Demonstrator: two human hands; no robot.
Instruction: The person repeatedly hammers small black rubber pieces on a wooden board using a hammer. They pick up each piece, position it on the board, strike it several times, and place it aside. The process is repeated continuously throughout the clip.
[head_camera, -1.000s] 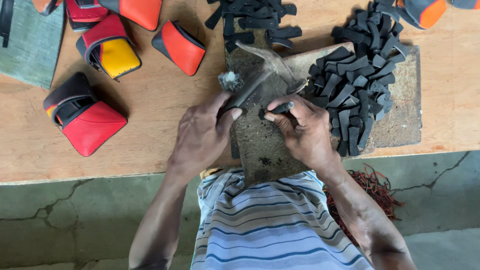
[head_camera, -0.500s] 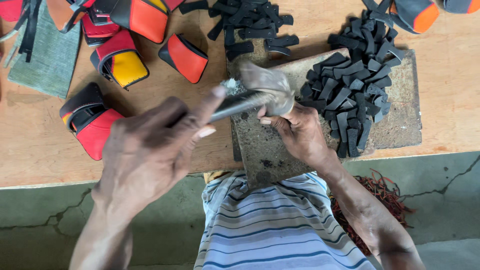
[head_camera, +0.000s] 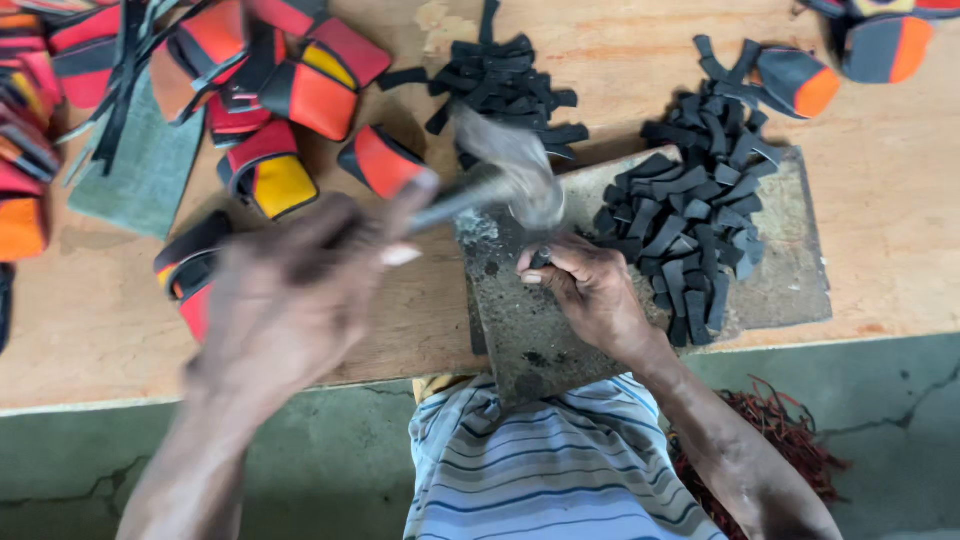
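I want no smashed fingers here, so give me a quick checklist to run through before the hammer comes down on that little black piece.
1. Hammer gripped firmly in the left hand: cannot tell, both are motion-blurred.
2. Small black piece pinned on the stone slab by the right hand: ok.
3. Right fingertips away from the strike spot: not ok, they sit right at the piece.
4. Slab lying flat on the wooden bench: ok, though its near end juts past the bench edge.
5. Strike area free of the pile of black strips: ok, the pile sits to the right side of the slab.
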